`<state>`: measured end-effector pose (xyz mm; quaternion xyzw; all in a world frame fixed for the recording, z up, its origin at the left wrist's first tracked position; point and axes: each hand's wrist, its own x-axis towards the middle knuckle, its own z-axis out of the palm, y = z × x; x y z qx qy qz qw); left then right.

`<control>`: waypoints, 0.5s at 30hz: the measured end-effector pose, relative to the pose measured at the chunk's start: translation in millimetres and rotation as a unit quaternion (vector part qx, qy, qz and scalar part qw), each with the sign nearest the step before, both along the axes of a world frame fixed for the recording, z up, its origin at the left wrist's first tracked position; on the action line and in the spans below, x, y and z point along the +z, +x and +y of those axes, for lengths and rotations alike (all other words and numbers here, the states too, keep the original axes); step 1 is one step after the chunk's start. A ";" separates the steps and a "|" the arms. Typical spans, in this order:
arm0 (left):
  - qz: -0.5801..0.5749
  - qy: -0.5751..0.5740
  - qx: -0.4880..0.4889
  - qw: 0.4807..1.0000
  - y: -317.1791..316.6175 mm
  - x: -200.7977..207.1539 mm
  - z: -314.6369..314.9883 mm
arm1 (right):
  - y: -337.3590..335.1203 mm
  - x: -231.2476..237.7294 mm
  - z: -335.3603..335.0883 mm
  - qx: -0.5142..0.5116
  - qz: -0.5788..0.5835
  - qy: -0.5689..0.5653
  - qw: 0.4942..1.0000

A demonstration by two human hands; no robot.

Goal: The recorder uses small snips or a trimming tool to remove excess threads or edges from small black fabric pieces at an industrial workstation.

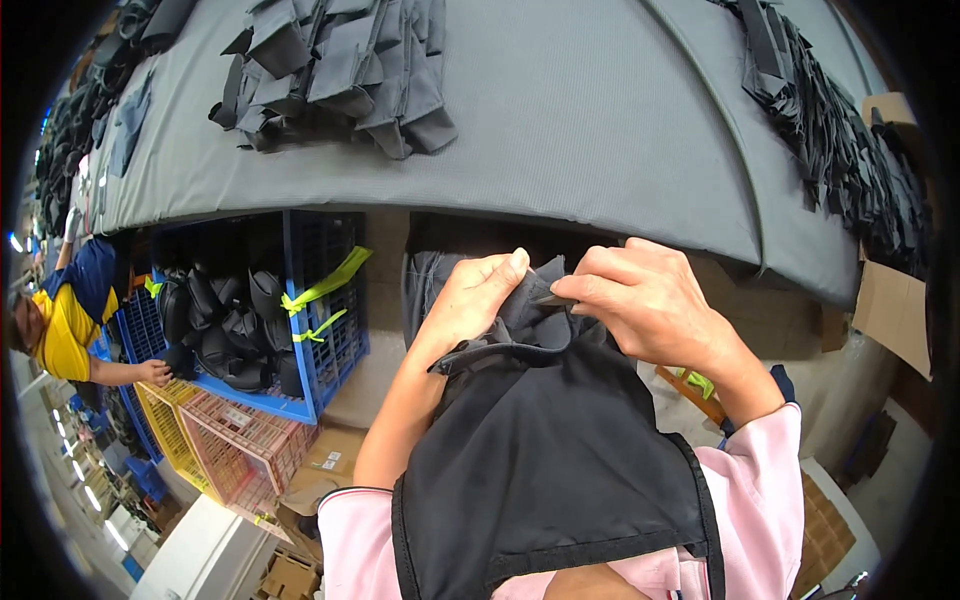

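Both of my hands are close together in front of my black apron (540, 450), near the table's front edge. A dark grey fabric piece (535, 325) with folded edges is between them. My left hand (472, 300) grips its left side, thumb pointing up and fingers mostly hidden behind the cloth. Its upper right edge is pinched between the thumb and fingers of my right hand (640, 300). Something thin and pale shows at the right fingertips, too small to make out. More grey cloth hangs behind my left wrist.
The grey-covered table (580, 120) carries a stack of grey fabric pieces (350, 80) and another pile (810, 130) at right. Below left stands a blue crate (310, 350) of black padded items, beside yellow and pink crates (235, 440). A person in yellow (65, 335) reaches toward the blue crate.
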<state>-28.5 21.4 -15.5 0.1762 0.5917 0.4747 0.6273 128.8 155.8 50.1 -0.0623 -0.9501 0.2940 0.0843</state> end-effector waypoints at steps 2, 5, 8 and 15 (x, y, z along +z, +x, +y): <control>-0.014 -0.009 0.003 1.000 -1.9 -0.8 -1.7 | -0.3 -3.2 -0.1 0.012 -0.005 0.016 1.000; 0.000 -0.015 -0.013 1.000 -3.4 -2.4 -3.3 | -3.8 -1.0 0.9 0.052 -0.015 0.035 0.998; -0.031 -0.023 -0.006 0.999 -1.8 -2.4 -2.8 | -7.4 -0.6 1.8 0.086 -0.016 0.042 0.995; -0.032 -0.031 -0.029 0.999 -0.9 -6.2 -3.9 | -11.8 -1.5 6.8 0.149 -0.075 0.056 0.984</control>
